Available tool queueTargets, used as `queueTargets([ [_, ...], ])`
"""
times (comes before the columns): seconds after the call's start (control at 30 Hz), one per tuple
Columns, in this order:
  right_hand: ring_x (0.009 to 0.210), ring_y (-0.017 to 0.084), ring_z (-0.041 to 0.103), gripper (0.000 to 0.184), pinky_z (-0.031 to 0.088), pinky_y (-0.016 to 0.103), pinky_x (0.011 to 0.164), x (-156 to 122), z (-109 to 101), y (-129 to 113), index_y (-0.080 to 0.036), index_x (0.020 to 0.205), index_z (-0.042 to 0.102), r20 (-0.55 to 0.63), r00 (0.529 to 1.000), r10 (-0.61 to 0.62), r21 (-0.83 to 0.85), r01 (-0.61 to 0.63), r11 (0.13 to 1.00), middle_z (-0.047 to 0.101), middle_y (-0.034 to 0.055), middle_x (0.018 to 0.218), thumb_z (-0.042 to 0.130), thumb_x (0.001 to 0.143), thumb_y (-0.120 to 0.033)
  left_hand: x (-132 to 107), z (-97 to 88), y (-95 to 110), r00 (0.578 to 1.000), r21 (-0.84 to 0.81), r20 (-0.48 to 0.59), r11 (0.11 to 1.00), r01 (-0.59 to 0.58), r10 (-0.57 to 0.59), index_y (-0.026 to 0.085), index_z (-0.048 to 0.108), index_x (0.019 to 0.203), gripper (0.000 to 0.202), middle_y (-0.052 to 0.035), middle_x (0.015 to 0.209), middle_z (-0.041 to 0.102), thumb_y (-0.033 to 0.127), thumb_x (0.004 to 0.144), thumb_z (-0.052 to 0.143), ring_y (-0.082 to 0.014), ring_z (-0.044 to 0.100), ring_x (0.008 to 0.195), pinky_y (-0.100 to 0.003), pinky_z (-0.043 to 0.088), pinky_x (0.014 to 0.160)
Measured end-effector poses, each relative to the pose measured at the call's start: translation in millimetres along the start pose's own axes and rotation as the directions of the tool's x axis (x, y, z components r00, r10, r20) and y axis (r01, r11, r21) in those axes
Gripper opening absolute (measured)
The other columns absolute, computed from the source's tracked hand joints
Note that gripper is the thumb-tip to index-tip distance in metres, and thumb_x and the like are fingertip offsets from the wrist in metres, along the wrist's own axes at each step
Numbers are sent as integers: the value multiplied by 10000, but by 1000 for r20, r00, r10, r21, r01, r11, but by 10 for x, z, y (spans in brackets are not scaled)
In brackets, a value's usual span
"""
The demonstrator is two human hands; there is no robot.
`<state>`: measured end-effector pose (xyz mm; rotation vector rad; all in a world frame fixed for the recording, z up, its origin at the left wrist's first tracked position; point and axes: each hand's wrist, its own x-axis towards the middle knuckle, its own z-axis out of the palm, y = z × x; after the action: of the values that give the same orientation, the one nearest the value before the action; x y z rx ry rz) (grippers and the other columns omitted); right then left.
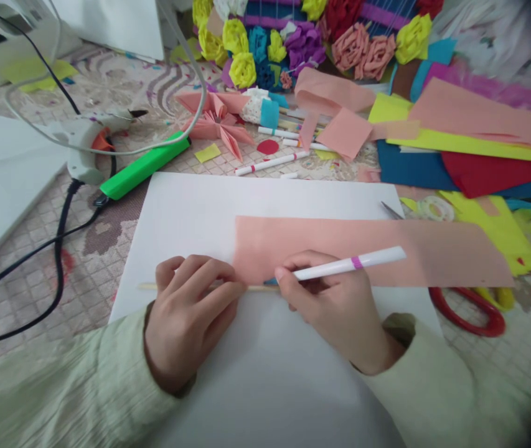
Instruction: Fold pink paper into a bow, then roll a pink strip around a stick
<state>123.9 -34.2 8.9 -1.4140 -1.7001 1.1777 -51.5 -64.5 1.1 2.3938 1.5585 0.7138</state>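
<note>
A long salmon-pink paper strip lies across a white board or sheet in front of me. Along its lower edge runs a thin wooden stick, partly covered by my fingers. My left hand is closed, its fingertips pressing the stick near the strip's left corner. In my right hand a white marker with a magenta band is gripped, tilted, its writing end hidden behind the fingers. These fingers rest by the strip's lower edge, where a small bit of blue shows.
A glue gun with a black cable and a bright green bar lie at left. Red-handled scissors stick out beneath the strip at right. Behind are markers, folded pink paper, coloured sheets and paper flowers.
</note>
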Motion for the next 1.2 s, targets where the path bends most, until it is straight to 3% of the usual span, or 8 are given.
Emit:
queueTargets([
  [0.5,373,56,428,88,336,162,329,-9,-8,-26,-167,643,564,-79,996,30,75,-24,997,514,-30,477,546,714,-217,-15,-1,-3,1000,25,-19,999,-20,21,215,570,762,120,1,793,590,168,798,465,-152,506,753,-346,309,710],
  [0.8,406,59,427,122,349,171,370,-8,-4,-3,-167,622,550,-15,1000,-7,18,8,1000,502,-26,501,522,729,-220,-13,-17,-59,994,16,40,994,-103,103,229,560,917,173,8,1005,617,140,785,490,-177,530,908,-343,341,734],
  [1.2,438,73,442,110,365,183,401,-8,9,3,-174,643,565,-4,999,-49,-42,48,998,514,-21,519,514,730,-215,12,-14,-15,998,5,12,998,-66,66,239,573,903,179,14,980,632,137,787,481,-179,539,897,-347,347,726],
])
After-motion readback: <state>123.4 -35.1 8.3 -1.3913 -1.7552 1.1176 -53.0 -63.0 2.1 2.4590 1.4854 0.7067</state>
